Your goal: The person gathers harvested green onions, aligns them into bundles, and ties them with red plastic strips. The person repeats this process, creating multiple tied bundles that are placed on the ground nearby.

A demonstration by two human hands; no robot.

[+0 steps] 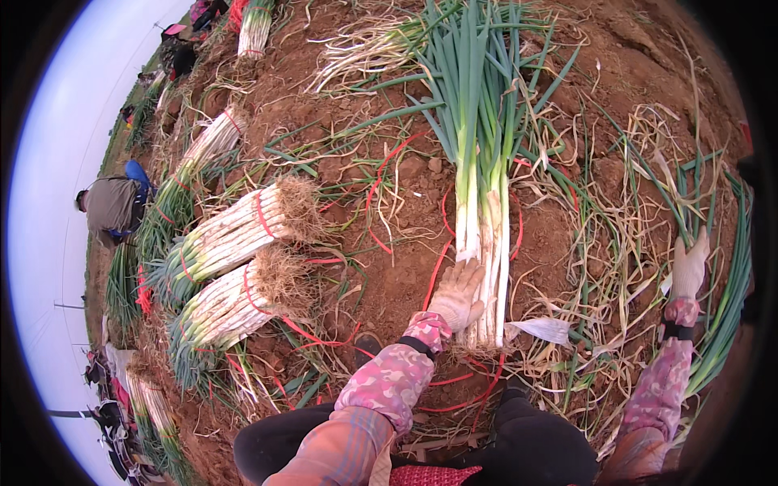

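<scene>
A few long green onions [489,243] lie on the soil in front of me, leaves pointing away and roots near my feet. My left hand [460,291], in a pale knit glove, rests on their white stalks with its fingers spread; whether it grips them cannot be told. Far to the right, my right hand [690,261], gloved too, is at the base of some green leaves [687,200], seemingly closed around them. Red plastic twine [434,273] lies on the soil around the onions. More green onions [729,304] lie at the far right, beyond my right forearm.
Two tied green onion bundles [228,234] [222,304] lie at the left, roots towards me. Beyond them are another bundle [213,143] and a person bending [112,206]. Thin onions [371,51] lie at the top. Dry leaf scraps [626,243] cover the soil on the right.
</scene>
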